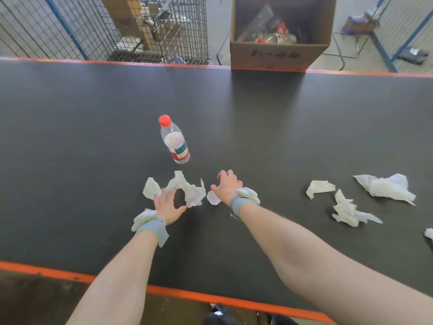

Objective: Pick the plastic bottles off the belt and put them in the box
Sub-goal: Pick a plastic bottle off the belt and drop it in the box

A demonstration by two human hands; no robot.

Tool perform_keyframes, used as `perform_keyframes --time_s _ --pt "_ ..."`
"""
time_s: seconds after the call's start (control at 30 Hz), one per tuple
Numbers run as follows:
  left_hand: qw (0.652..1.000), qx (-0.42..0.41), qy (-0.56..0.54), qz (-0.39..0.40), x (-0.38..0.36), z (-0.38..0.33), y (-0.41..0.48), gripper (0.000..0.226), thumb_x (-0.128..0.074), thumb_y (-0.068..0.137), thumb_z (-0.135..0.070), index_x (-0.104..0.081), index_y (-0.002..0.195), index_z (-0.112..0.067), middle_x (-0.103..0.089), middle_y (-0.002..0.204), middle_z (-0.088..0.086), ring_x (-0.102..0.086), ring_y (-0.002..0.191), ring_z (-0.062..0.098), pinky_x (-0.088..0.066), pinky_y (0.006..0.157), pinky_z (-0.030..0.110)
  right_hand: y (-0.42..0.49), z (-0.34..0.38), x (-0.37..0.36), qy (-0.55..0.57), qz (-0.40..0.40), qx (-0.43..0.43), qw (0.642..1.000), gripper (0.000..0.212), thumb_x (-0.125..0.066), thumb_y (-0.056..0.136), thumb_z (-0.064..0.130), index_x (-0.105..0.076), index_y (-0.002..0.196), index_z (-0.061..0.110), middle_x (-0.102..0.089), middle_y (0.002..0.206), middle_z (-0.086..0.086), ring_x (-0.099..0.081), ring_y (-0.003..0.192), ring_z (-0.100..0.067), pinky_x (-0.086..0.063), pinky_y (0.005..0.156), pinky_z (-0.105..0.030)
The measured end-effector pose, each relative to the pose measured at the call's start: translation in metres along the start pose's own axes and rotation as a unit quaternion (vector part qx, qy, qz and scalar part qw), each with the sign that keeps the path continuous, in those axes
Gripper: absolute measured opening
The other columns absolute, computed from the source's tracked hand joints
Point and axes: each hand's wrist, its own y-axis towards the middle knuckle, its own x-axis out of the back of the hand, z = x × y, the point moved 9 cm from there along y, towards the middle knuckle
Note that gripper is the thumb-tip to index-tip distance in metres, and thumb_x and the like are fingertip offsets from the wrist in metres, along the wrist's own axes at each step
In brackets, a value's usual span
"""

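my two hands reach out over the black conveyor belt (304,118), its edges trimmed in orange. the left hand (167,206) is spread, fingers fanned and thumb out, and holds nothing; its fingertips lie at a crumpled white paper tissue (187,188), though i cannot tell whether they touch it. the right hand (227,184) is just beside it, fingers loosely bent and apart, also holding nothing, with a small white scrap (213,198) on the belt just below its thumb side. each wrist wears a grey strap with a pale padded piece.

the plastic bottle (175,140), clear with a red cap and a red, white and green label, is beyond both hands, past the tissue and apart from it, cap pointing away from me. neither hand touches it.

across the belt, at its far edge, stands the open cardboard box (276,55), with clear bottles and red caps already inside. more crumpled paper (386,187) lies scattered on the belt to my right, well apart from the hands. a wire cage (140,26) with cardboard inside stands on the floor beyond the belt, left of the box.
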Motion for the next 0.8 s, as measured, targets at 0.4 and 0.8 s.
perform_keyframes --time_s 0.4,0.8 --pt "0.992 -0.033 -0.117 -0.025 0.028 -0.080 0.045 0.059 -0.051 0.093 -0.021 -0.026 0.145 -0.031 -0.001 0.161 0.001 -0.003 0.148 0.026 -0.010 0.113 0.060 0.076 0.023 0.072 0.282 -0.039 0.006 0.959 0.076 -0.077 0.077 0.023 -0.036 0.141 0.023 -0.044 0.136 -0.003 -0.047 0.126 -0.025 -0.039 0.101 -0.039" --pt "0.983 -0.043 -0.176 -0.024 0.055 -0.195 0.115 0.063 -0.053 0.094 -0.021 -0.024 0.149 -0.017 -0.020 0.156 0.008 -0.021 0.144 0.029 -0.023 0.117 0.047 0.134 -0.043 0.115 0.428 -0.031 -0.147 0.891 0.061 -0.063 0.085 0.051 -0.042 0.125 0.011 -0.057 0.121 -0.007 -0.058 0.109 -0.027 -0.045 0.095 -0.038"
